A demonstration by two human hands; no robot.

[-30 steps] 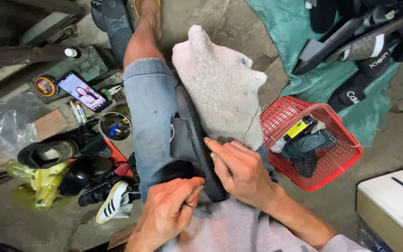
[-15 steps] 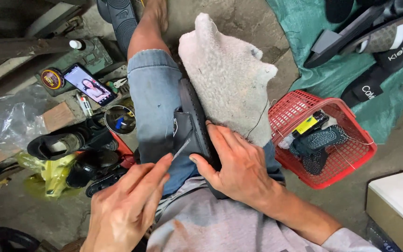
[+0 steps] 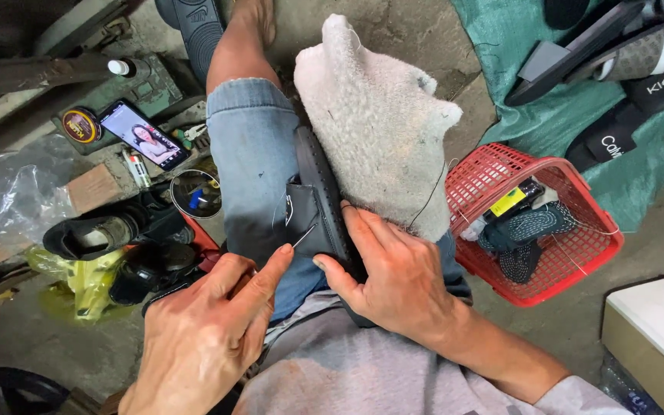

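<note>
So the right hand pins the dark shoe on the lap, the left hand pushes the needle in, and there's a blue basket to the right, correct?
Not quite: the basket is red, as the head view shows. The right hand does pin the dark shoe on the lap while the left hand works the needle.

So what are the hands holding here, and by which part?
The left hand pinches a needle by its rear end. The right hand grips the black shoe on the lap by its sole edge.
</note>
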